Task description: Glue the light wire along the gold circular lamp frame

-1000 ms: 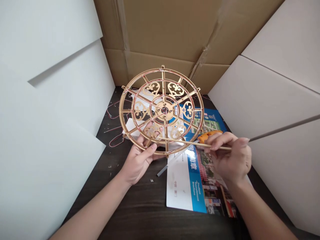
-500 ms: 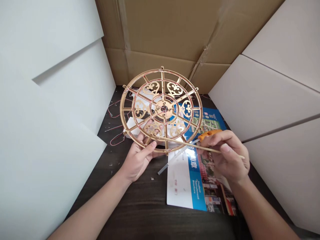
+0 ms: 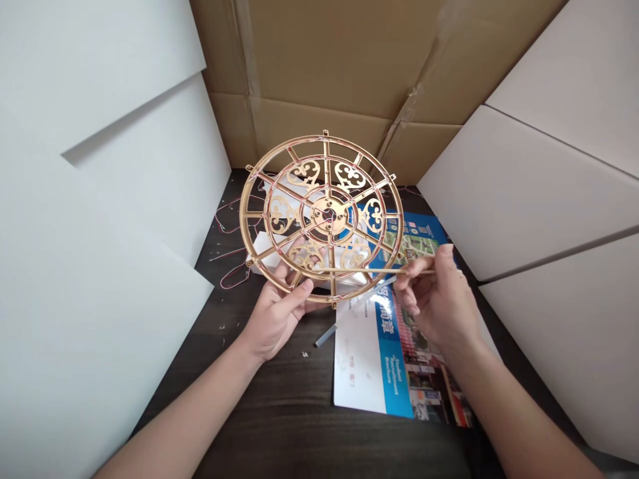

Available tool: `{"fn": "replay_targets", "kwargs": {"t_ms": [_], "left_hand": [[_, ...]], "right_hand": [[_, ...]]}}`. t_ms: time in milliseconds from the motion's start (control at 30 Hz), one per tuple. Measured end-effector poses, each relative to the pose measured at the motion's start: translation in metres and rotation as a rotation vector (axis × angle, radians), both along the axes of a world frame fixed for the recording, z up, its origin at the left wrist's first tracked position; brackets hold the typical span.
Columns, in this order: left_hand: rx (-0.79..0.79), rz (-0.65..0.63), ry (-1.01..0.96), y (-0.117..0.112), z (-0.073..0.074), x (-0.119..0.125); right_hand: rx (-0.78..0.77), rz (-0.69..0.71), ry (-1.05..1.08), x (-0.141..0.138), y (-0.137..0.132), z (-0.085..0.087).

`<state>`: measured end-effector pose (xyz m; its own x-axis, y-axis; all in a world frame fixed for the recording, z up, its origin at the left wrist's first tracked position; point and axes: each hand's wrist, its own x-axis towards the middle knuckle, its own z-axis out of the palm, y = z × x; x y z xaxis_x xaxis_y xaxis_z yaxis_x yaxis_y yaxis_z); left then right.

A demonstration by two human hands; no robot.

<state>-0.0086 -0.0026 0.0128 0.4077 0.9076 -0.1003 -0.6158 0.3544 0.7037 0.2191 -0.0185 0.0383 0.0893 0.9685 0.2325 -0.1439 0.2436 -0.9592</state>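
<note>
My left hand grips the lower left rim of a round gold openwork frame, thumb in front and fingers behind. Spokes, scroll ornaments and thin reddish wires run across the frame, which is held up tilted above the table. In my right hand a thin wooden stick is pinched; it reaches left across the frame's lower part, its tip near the lower ring. A translucent glue stick lies behind and below, its upper end running toward my right hand. The orange tool seen earlier is hidden now.
Below the right hand lies a blue and white brochure. White blocks and loose thin wires sit behind the frame on the dark table. White panels stand left and right, brown cardboard at the back.
My right hand has turned and its thumb has risen, so the wooden stick now lies nearly level instead of sloping down to the right. The orange tool has gone from sight.
</note>
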Motion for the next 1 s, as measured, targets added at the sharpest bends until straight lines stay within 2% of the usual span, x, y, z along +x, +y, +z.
{"fn": "replay_targets", "kwargs": {"t_ms": [167,333,400,700,1000], "left_hand": [[-0.017,0.018,-0.026,0.0,0.001,-0.002],[0.003,0.022,-0.004,0.001,0.0,-0.001],[0.002,0.021,0.0,0.001,0.0,0.0],[-0.004,0.02,-0.008,0.0,0.0,-0.001],[-0.007,0.011,-0.026,0.002,-0.001,-0.001]], "right_hand": [[0.022,0.041,-0.051,0.001,-0.009,0.001],[0.257,-0.041,-0.155,0.005,-0.022,0.001],[0.296,-0.061,-0.154,0.006,-0.023,0.0],[0.243,-0.004,-0.177,-0.001,-0.019,0.002],[0.048,-0.002,-0.084,0.006,-0.014,-0.001]]}}
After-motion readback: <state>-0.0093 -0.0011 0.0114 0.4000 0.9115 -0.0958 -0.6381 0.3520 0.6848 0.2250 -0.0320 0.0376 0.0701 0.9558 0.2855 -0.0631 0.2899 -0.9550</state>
